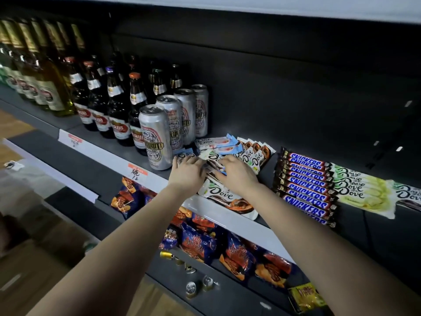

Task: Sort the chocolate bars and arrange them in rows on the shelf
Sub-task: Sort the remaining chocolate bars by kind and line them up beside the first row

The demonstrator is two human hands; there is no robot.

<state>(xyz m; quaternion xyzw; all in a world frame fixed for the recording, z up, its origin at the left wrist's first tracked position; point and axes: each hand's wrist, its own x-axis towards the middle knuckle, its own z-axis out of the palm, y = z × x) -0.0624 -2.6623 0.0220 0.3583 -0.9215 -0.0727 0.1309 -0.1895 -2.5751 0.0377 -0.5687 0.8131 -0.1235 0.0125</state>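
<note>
Both hands lie on a loose pile of Dove bars (218,195) at the shelf (266,174) front. The left hand (186,173) has its fingers straight and spread; the right hand (237,175) has fingers curled over a bar, grip unclear. To the right are about ten Snickers (305,179) in a row, then four green Doves (362,190). Four cans (157,137) crowd the pile's left side.

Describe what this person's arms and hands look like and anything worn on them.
The left arm and right arm are bare as far as the view shows, no sleeves in sight. The left hand and right hand wear no gloves; no watch, bracelet or ring shows on their visible sides.
</note>
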